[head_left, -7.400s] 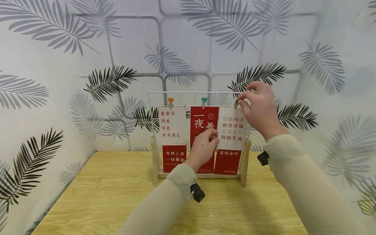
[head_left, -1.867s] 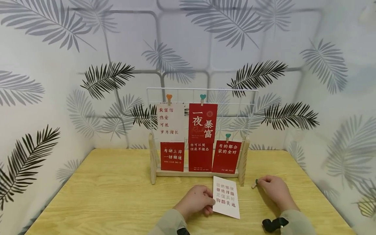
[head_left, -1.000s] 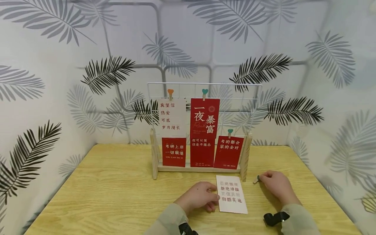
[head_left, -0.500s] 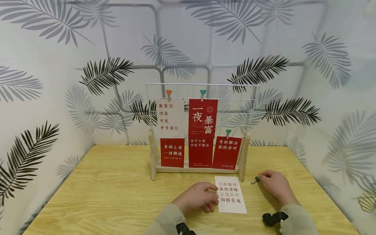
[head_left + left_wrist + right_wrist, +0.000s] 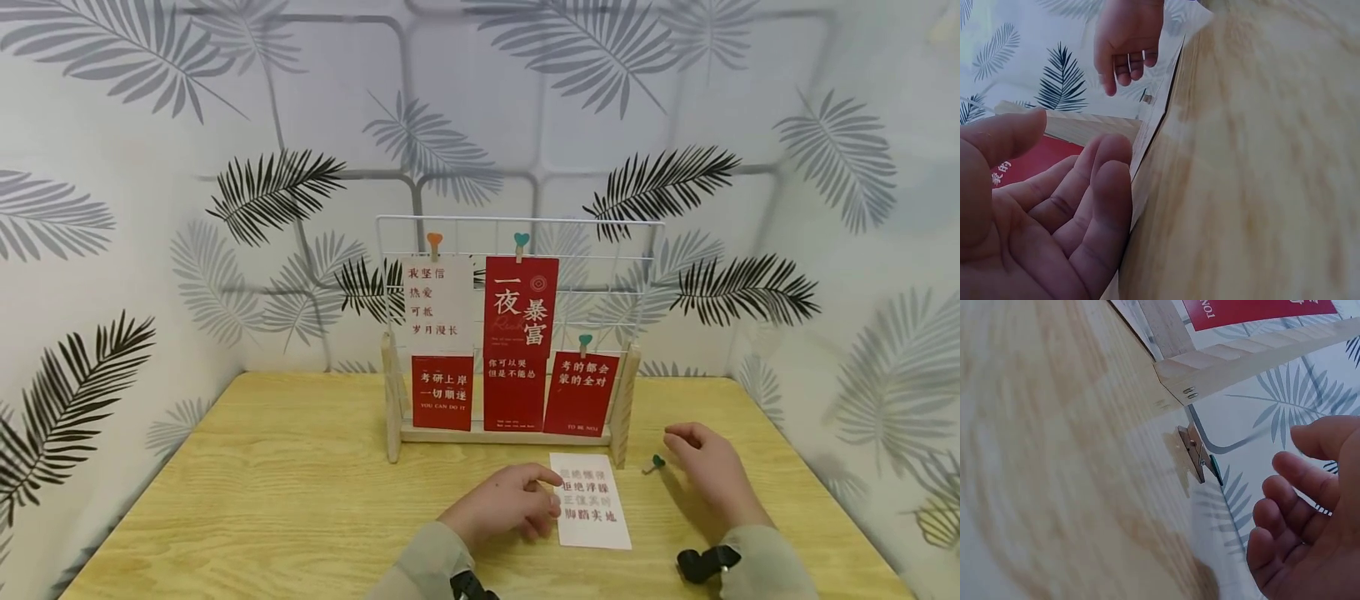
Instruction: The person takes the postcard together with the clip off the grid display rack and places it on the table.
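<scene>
A white card (image 5: 592,508) with printed characters lies flat on the table in front of the rack. My left hand (image 5: 510,502) is at the card's left edge, its fingertips overlapping that edge in the head view; its fingers are loosely bent with nothing between them in the left wrist view. A small clothespin with a dark green heart (image 5: 657,461) lies on the table right of the card. My right hand (image 5: 712,473) is just beyond it to the right, fingers relaxed and apart from it. In the right wrist view the wooden clothespin (image 5: 1194,453) stands clear of the fingertips.
Behind the card stands a white wire grid rack (image 5: 592,292) on a wooden base (image 5: 465,435). Clipped there are a white card (image 5: 442,312), a tall red card (image 5: 517,400) and smaller red cards (image 5: 581,400). A leaf-patterned wall covering closes in the back and sides.
Earlier the hands were at the white card on the rack; it now lies on the table. My right hand has let go of the green clothespin and drawn slightly away. The left hand stays by the card.
</scene>
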Available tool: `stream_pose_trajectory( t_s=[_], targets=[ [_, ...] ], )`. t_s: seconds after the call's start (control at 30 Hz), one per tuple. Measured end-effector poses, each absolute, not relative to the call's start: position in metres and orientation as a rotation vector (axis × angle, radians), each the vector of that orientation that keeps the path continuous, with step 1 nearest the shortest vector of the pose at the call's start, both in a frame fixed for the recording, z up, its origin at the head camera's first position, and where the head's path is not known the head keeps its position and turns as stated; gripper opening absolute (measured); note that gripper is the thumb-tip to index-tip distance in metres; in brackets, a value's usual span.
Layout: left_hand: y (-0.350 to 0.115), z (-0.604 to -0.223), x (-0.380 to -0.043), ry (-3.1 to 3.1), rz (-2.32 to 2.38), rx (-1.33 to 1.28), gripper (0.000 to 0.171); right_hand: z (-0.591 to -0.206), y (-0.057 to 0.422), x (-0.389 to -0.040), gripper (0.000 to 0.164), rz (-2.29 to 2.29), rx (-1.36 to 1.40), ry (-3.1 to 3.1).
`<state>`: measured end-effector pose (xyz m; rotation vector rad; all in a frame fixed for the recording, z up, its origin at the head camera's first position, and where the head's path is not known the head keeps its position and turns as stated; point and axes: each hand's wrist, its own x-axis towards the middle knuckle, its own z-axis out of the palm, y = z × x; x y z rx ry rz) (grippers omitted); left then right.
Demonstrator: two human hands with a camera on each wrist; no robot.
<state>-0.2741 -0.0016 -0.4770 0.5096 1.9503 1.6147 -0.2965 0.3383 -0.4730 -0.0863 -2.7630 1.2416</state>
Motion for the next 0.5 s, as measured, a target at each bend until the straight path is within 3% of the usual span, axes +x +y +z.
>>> stream_pose_trajectory(
  t_s=[0.5],
  targets=[
    [-0.001,-0.466,-0.276,2.080,1.592,0.608,0.035,-0.446,0.318,-0.290,0.056,1.253,0.002,-2.629]
  ],
)
